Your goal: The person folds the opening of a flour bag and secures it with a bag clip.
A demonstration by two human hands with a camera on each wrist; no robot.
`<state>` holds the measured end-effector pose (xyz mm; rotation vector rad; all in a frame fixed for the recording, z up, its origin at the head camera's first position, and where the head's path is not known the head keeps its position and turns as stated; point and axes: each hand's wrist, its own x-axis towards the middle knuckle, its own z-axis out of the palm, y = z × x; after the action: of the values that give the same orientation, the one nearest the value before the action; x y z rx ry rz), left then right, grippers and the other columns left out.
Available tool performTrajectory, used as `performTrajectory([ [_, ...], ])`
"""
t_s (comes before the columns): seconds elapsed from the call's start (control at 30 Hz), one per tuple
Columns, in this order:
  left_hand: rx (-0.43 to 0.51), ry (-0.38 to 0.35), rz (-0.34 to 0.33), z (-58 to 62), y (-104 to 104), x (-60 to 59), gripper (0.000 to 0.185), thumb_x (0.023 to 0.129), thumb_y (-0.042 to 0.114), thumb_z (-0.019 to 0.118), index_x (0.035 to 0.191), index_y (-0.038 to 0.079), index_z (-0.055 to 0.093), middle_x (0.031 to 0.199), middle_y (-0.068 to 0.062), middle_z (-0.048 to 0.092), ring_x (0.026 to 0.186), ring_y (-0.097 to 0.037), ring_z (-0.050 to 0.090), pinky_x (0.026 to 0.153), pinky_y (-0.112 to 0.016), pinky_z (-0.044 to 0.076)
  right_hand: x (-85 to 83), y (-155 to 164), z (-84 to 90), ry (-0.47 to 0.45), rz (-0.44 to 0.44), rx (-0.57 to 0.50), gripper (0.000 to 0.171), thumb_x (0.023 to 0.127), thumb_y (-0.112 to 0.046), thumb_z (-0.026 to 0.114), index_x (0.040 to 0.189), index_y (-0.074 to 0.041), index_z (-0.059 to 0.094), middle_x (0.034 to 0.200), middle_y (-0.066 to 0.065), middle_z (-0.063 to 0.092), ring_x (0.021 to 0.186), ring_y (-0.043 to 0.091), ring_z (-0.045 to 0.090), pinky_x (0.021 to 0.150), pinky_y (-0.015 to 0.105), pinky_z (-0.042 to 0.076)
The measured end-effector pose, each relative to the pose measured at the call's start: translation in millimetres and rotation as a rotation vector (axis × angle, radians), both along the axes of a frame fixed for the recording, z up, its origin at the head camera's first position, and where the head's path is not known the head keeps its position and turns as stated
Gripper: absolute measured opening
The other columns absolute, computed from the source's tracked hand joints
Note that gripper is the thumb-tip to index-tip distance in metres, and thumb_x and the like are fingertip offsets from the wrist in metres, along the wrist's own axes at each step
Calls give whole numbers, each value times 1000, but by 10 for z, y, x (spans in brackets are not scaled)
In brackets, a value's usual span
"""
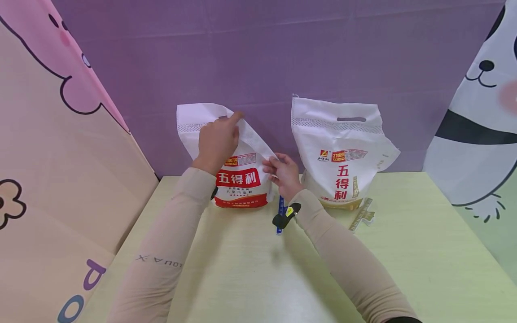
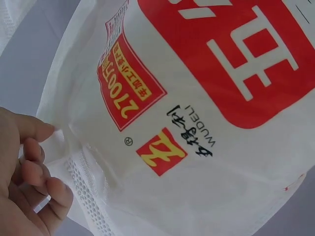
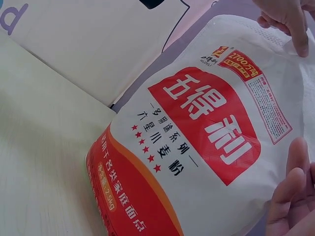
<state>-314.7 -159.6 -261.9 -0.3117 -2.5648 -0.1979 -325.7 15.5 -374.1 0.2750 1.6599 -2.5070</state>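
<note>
White flour bag with red label (image 1: 238,170) stands on the pale tabletop (image 1: 242,269). Left hand (image 1: 216,141) pinches its top flap; right hand (image 1: 282,172) pinches the side edge. Folding step appears underway; next calls for creasing flat.

Left wrist view. White non-woven flour bag (image 2: 211,162) fills most of the frame, printed side toward the camera and seen rotated. Large red label panel (image 2: 246,59) with white characters sits at upper right. A slanted red-and-yellow banner (image 2: 129,81) reads "2700" among other characters. Below it, a small red square logo (image 2: 161,151) with a yellow mark, next to black "WUDELI" lettering. Left hand (image 2: 24,177) at lower left; fingertips (image 2: 42,132) pinch the bag's perforated top strip (image 2: 88,187). Pale purple backdrop (image 2: 34,59) behind.
</note>
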Motion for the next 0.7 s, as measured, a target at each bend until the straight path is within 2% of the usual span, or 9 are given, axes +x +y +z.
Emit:
performTrajectory([
  [0.23,-70,-41,-2,15,63,-12,43,102,25,61,144,25,58,107,-15,77,76,-36,72,69,-48,62,12,16,3,6,-2,16,25,102,-25,63,126,-16,61,108,5,76,77,11,71,73,24,55],
  [0.37,-98,-60,4,17,65,-14,45,102,27,62,146,26,56,111,-14,77,80,-36,73,70,-48,62,7,24,-3,5,1,7,26,102,-25,64,127,-16,61,111,6,76,80,11,72,73,22,56],
  [0.57,-126,-76,6,12,51,-18,47,102,29,61,148,27,53,113,-14,77,85,-36,73,72,-48,62,-10,34,-24,-6,13,-80,27,102,-25,63,128,-17,60,115,4,75,89,12,75,79,20,58],
  [0.7,-122,-85,2,11,43,-17,45,101,28,63,146,25,54,117,-13,76,91,-36,74,76,-50,62,-6,32,-20,2,20,-135,25,104,-22,61,128,-15,59,114,4,76,89,11,76,77,19,58],
])
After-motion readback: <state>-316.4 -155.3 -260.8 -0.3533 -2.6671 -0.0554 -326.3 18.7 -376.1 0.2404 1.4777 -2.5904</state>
